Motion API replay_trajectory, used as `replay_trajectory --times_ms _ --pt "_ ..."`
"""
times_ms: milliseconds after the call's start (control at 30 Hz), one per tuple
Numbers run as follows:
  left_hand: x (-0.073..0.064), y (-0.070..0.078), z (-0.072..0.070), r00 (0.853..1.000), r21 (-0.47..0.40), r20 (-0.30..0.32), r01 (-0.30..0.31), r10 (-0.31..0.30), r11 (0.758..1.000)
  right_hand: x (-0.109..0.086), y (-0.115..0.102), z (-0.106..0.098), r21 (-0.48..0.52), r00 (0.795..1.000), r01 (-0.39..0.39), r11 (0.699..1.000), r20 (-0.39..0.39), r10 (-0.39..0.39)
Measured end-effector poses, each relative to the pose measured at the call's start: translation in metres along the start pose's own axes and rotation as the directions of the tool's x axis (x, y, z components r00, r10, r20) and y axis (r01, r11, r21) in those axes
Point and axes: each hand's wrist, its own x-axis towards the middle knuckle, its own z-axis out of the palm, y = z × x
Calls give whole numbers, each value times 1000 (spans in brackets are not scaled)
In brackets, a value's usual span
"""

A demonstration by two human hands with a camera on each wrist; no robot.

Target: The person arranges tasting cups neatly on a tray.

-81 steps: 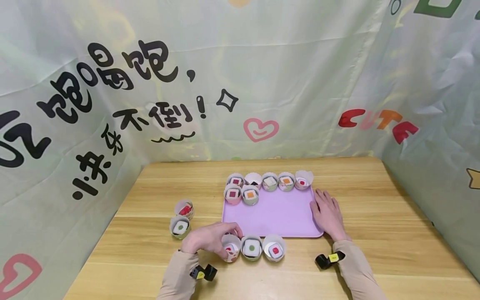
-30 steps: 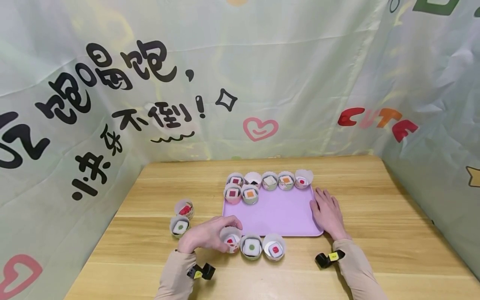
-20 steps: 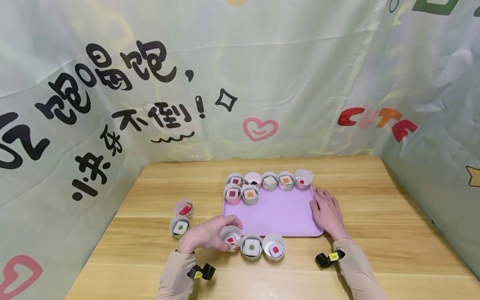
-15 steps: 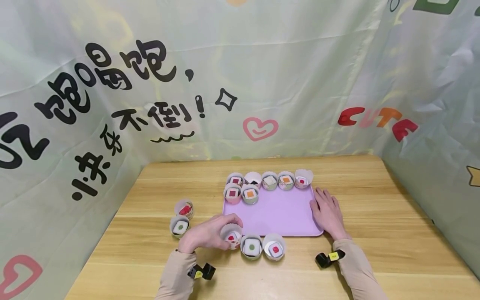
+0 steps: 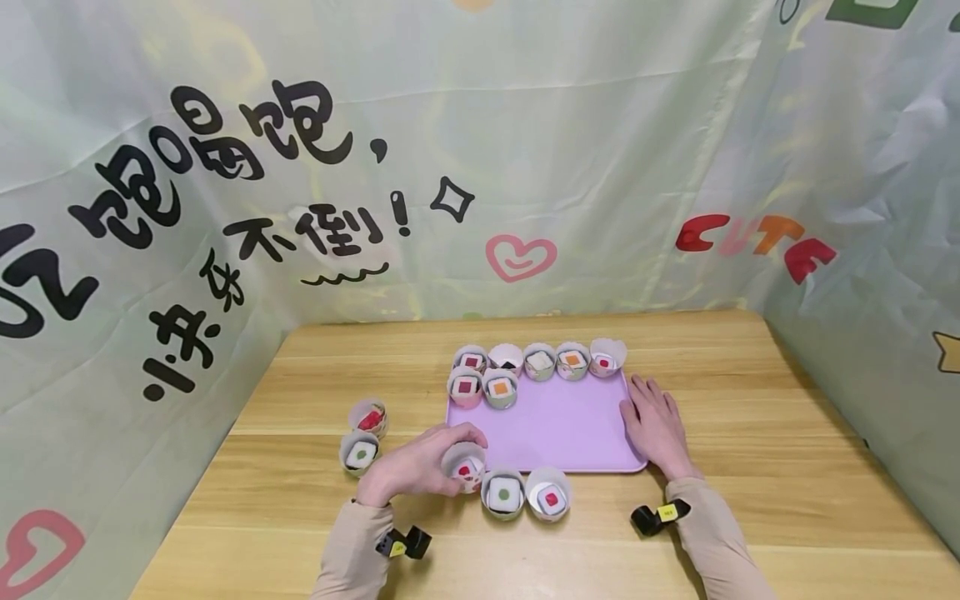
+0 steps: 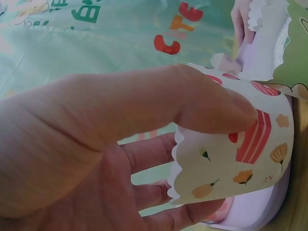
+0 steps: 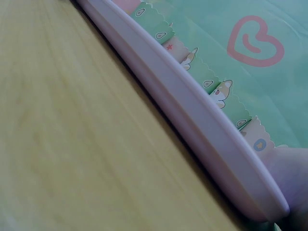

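My left hand (image 5: 416,467) grips a paper baking cup (image 5: 462,455) at the front left edge of the lilac tray (image 5: 570,429). Inside that cup lies a small white piece with a red spot. In the left wrist view the thumb (image 6: 211,108) presses the cup's outer wall, printed with cake slices and flowers, while the other fingers pass behind it. Whether the cup touches the table is hard to tell. My right hand (image 5: 658,425) rests at the tray's right edge, its fingers extended. The right wrist view shows the tray's side wall (image 7: 192,108) but little of the hand.
Several filled cups form a back row (image 5: 540,363) on the tray, with two more (image 5: 500,388) before it at left. Before the tray stand a green-dotted cup (image 5: 504,508) and a red-dotted cup (image 5: 547,510). Two cups (image 5: 361,454) stand at far left.
My left hand and its cup have shifted a little forward, away from the body, to the tray's front edge. The right hand and the other cups stay in place.
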Motion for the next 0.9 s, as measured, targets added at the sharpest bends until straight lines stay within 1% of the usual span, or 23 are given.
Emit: replay_trajectory --times_ms 233,367,533,667,767,900 --pt "0 0 -1 998 -10 -46 -32 31 999 1 0 -1 2 1000 3 1000 0 -3" --pt "0 -1 -1 997 2 -62 -50 50 999 2 0 -1 -1 1000 5 1000 1 -5" --pt "1 -1 0 993 10 -88 -75 76 997 1 0 -1 0 1000 6 1000 -3 -6" --pt "1 -3 1 987 18 -122 -100 102 995 1 1 1 0 1000 10 1000 -10 -10" --pt "1 -3 2 984 27 -136 -109 112 994 1 1 1 -2 1000 8 1000 -10 -8" --pt "1 -4 2 983 24 -147 -105 107 994 1 1 0 1 1000 -2 1000 1 2"
